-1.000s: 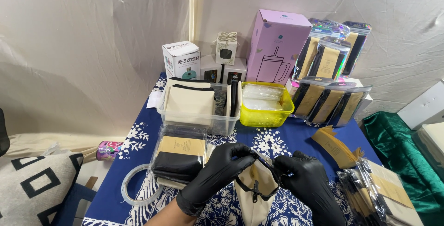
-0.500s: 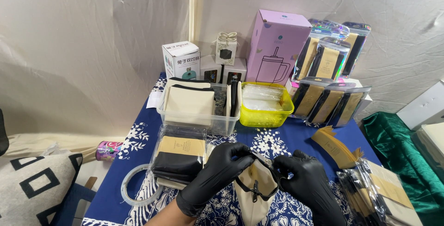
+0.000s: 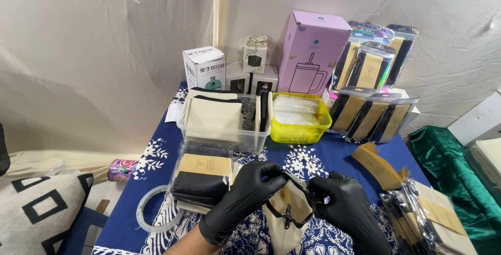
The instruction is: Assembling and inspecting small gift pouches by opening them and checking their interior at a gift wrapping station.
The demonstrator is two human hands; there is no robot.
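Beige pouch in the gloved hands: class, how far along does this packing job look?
Done: sealed packets stand in rows at the right and lie stacked by the left hand. In hand: the left hand and right hand hold the beige pouch at its dark zip top. Left: more pouches wait in the clear bin, empty bags in the yellow tray.

Just one view, head-mounted, looking down and forward over a blue patterned table [image 3: 323, 156] toward a beige fabric wall [image 3: 104, 51]. Pretty close in: gloved hands cut off at the bottom edge, boxes along the far side still sharp. Floor and a cushion [image 3: 36, 208] peeking in at left.
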